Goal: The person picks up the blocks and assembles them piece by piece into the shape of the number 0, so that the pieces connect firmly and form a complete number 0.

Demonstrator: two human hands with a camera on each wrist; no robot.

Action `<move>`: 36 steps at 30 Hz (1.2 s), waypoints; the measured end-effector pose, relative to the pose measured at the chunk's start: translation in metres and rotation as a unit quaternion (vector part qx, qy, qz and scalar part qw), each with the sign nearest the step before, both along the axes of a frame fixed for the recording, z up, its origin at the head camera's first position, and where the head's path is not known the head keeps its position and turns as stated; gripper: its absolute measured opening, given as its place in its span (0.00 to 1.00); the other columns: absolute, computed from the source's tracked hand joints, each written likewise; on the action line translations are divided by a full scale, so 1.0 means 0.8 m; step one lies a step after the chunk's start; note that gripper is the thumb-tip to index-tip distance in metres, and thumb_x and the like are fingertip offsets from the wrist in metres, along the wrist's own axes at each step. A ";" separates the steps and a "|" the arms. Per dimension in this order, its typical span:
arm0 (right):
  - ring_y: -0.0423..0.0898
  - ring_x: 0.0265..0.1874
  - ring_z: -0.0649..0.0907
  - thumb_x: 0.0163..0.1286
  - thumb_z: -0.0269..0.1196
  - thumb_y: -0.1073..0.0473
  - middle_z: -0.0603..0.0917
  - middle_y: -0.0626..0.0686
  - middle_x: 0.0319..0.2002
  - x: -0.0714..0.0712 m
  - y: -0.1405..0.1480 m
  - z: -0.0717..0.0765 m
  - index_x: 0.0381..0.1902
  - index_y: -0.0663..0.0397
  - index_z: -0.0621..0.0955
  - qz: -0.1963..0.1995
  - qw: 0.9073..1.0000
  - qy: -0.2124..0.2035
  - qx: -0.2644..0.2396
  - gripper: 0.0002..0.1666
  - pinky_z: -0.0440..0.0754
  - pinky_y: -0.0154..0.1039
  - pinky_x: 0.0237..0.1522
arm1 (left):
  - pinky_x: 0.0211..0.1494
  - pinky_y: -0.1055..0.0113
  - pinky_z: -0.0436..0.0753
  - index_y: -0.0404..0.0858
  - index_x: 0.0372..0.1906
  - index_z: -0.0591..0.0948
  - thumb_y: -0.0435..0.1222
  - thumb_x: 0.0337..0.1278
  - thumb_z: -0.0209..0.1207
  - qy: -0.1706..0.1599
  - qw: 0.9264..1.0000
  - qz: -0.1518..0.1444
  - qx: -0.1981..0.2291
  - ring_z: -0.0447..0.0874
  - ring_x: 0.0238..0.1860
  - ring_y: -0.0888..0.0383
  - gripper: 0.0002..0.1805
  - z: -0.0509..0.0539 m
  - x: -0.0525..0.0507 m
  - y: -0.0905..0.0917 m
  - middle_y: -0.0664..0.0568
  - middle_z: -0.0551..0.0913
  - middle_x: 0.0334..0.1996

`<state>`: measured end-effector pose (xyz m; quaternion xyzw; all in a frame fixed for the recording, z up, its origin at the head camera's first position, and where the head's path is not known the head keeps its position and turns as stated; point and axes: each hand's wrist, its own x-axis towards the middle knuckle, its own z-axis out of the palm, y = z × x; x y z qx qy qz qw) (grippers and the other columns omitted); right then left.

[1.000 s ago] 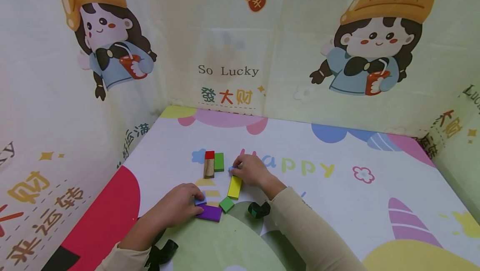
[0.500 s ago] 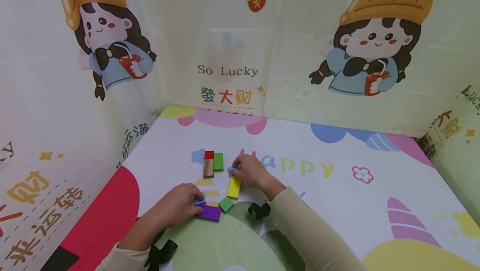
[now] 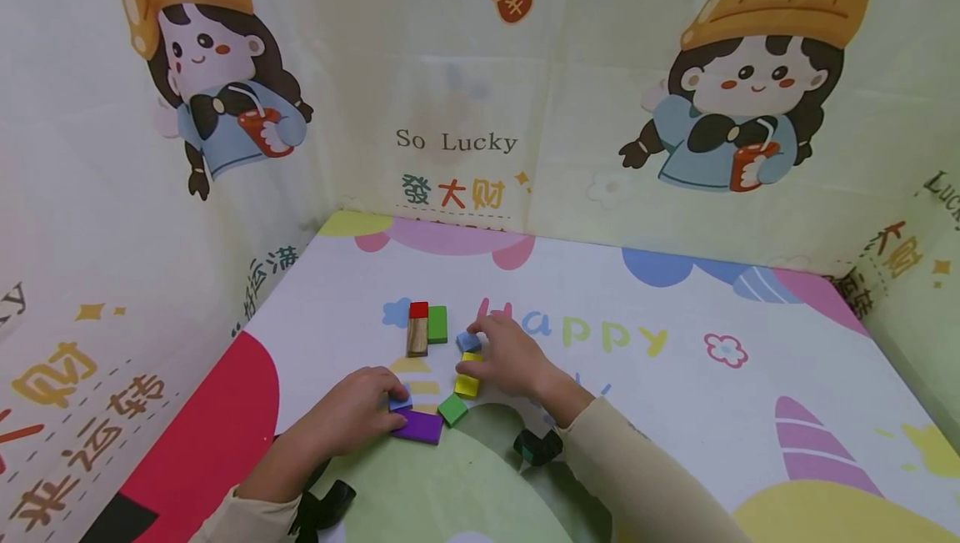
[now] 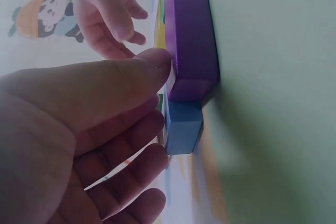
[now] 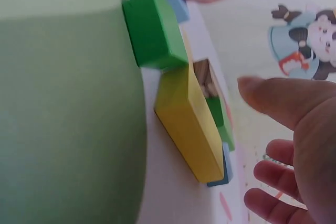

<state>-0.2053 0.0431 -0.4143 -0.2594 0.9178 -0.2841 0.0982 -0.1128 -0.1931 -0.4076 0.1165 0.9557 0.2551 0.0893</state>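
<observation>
My left hand (image 3: pixel 351 411) rests its thumb on a purple block (image 4: pixel 191 35), while its other fingers lie at a small blue block (image 4: pixel 182 129) beside the purple one. My right hand (image 3: pixel 513 355) hovers with spread fingers over a yellow block (image 5: pixel 189 121) and a second small blue block (image 3: pixel 468 342). In the right wrist view a gap shows between that hand and the blocks. A green cube (image 3: pixel 453 410) sits between the purple and yellow blocks, and these pieces form a curved row.
Left of the right hand stand a wood-grained block (image 3: pixel 417 339), a red block (image 3: pixel 419 310) at its far end and a green block (image 3: pixel 438 324) alongside. The printed tabletop (image 3: pixel 675 409) meets a cloth wall (image 3: pixel 570 134) at the back.
My right hand has let go of the far blue block and drawn back slightly toward the right and nearer, its fingers spreading. My left hand has stayed in place.
</observation>
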 end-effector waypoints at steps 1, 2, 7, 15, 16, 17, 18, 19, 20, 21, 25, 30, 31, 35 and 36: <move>0.51 0.61 0.74 0.60 0.72 0.42 0.78 0.53 0.60 0.004 0.001 0.000 0.61 0.55 0.78 0.002 1.000 0.004 0.006 0.36 0.76 0.50 0.61 | 0.57 0.52 0.79 0.41 0.37 0.86 0.35 0.47 0.76 0.001 1.000 0.000 0.000 0.79 0.47 0.53 0.11 0.000 0.000 0.000 0.58 0.82 0.38; 0.51 0.61 0.74 0.60 0.72 0.41 0.78 0.52 0.60 0.007 0.001 0.000 0.62 0.55 0.78 0.004 1.000 0.009 0.012 0.38 0.76 0.50 0.61 | 0.57 0.52 0.79 0.41 0.37 0.86 0.35 0.47 0.76 0.002 1.000 -0.001 -0.001 0.79 0.47 0.52 0.11 0.000 0.000 -0.001 0.58 0.82 0.38; 0.52 0.60 0.75 0.57 0.73 0.39 0.79 0.52 0.59 0.023 0.003 0.003 0.61 0.55 0.78 0.020 0.999 0.030 0.025 0.40 0.77 0.49 0.59 | 0.57 0.51 0.79 0.39 0.37 0.87 0.34 0.48 0.75 0.010 1.000 -0.010 0.000 0.80 0.47 0.52 0.11 -0.002 0.000 -0.003 0.57 0.82 0.38; 0.52 0.60 0.75 0.57 0.73 0.39 0.80 0.52 0.59 0.038 0.002 0.003 0.61 0.55 0.78 0.034 0.997 0.051 0.041 0.40 0.76 0.49 0.60 | 0.57 0.51 0.79 0.39 0.37 0.86 0.35 0.47 0.76 0.012 1.000 -0.016 -0.001 0.80 0.47 0.52 0.11 0.002 0.001 -0.001 0.57 0.83 0.38; 0.52 0.60 0.75 0.57 0.73 0.40 0.80 0.52 0.59 0.039 0.002 0.003 0.61 0.54 0.78 0.034 0.997 0.048 0.041 0.39 0.76 0.49 0.60 | 0.57 0.51 0.79 0.39 0.37 0.86 0.35 0.47 0.76 0.013 1.000 -0.016 -0.002 0.80 0.46 0.52 0.12 0.003 0.001 -0.001 0.57 0.83 0.38; 0.52 0.59 0.75 0.57 0.73 0.40 0.80 0.52 0.58 0.041 0.002 0.002 0.61 0.54 0.78 0.033 0.998 0.046 0.040 0.39 0.76 0.49 0.59 | 0.57 0.51 0.79 0.39 0.37 0.86 0.35 0.47 0.76 0.011 1.000 -0.015 -0.003 0.80 0.47 0.52 0.12 0.003 0.001 -0.001 0.57 0.82 0.38; 0.52 0.59 0.75 0.58 0.73 0.40 0.80 0.52 0.58 0.042 0.002 0.002 0.61 0.54 0.78 0.033 0.998 0.044 0.040 0.39 0.76 0.49 0.59 | 0.57 0.51 0.79 0.39 0.37 0.86 0.35 0.47 0.76 0.011 1.000 -0.014 -0.003 0.80 0.47 0.52 0.12 0.003 0.001 -0.001 0.57 0.82 0.38; 0.52 0.59 0.75 0.58 0.73 0.40 0.80 0.52 0.58 0.043 0.001 0.001 0.61 0.54 0.78 0.033 0.998 0.043 0.040 0.39 0.76 0.49 0.59 | 0.57 0.51 0.79 0.39 0.37 0.86 0.34 0.47 0.76 0.010 1.000 -0.012 -0.003 0.80 0.47 0.51 0.11 0.002 0.001 -0.001 0.57 0.82 0.38; 0.51 0.58 0.75 0.58 0.73 0.40 0.80 0.52 0.58 0.044 0.001 0.000 0.61 0.54 0.78 0.033 0.998 0.042 0.040 0.38 0.77 0.49 0.58 | 0.57 0.51 0.79 0.39 0.37 0.86 0.34 0.47 0.76 0.009 1.000 -0.010 -0.004 0.80 0.47 0.51 0.11 0.002 0.001 0.000 0.57 0.82 0.38; 0.51 0.58 0.75 0.58 0.73 0.40 0.80 0.52 0.58 0.045 0.001 -0.002 0.61 0.54 0.78 0.033 0.998 0.041 0.040 0.38 0.77 0.49 0.58 | 0.57 0.51 0.79 0.39 0.37 0.86 0.34 0.47 0.75 0.007 1.000 -0.008 -0.003 0.80 0.47 0.51 0.11 0.002 0.001 0.000 0.57 0.82 0.38; 0.51 0.58 0.75 0.58 0.72 0.40 0.80 0.52 0.58 0.048 0.002 -0.007 0.61 0.54 0.78 0.035 0.998 0.040 0.044 0.38 0.77 0.48 0.57 | 0.58 0.51 0.78 0.39 0.37 0.86 0.34 0.47 0.75 0.002 1.000 -0.001 -0.002 0.80 0.48 0.51 0.11 0.003 0.002 0.000 0.57 0.83 0.39; 0.51 0.56 0.75 0.58 0.72 0.40 0.80 0.53 0.57 0.051 0.003 -0.010 0.60 0.54 0.79 0.036 0.998 0.034 0.050 0.37 0.78 0.47 0.56 | 0.58 0.51 0.78 0.39 0.37 0.86 0.34 0.47 0.76 -0.002 1.000 0.003 0.000 0.80 0.48 0.51 0.11 0.003 0.002 0.001 0.57 0.83 0.38; 0.51 0.56 0.75 0.58 0.72 0.40 0.80 0.53 0.57 0.052 0.003 -0.011 0.60 0.54 0.79 0.036 0.997 0.033 0.052 0.37 0.78 0.47 0.56 | 0.58 0.51 0.78 0.40 0.37 0.86 0.34 0.47 0.75 -0.002 1.000 0.002 0.000 0.80 0.48 0.51 0.11 0.003 0.002 0.001 0.57 0.82 0.38; 0.51 0.56 0.76 0.59 0.72 0.40 0.80 0.52 0.56 0.052 0.004 -0.011 0.60 0.54 0.80 0.033 0.997 0.034 0.058 0.37 0.78 0.47 0.56 | 0.57 0.51 0.79 0.39 0.37 0.86 0.34 0.47 0.75 -0.001 1.000 -0.002 -0.002 0.80 0.47 0.51 0.11 0.003 0.001 0.002 0.57 0.82 0.38; 0.51 0.56 0.76 0.59 0.72 0.40 0.80 0.53 0.56 0.053 0.004 -0.011 0.60 0.54 0.80 0.034 0.997 0.035 0.058 0.37 0.78 0.47 0.56 | 0.57 0.51 0.79 0.39 0.37 0.86 0.34 0.47 0.75 -0.002 1.000 -0.001 -0.003 0.80 0.47 0.51 0.11 0.003 0.002 0.002 0.57 0.82 0.38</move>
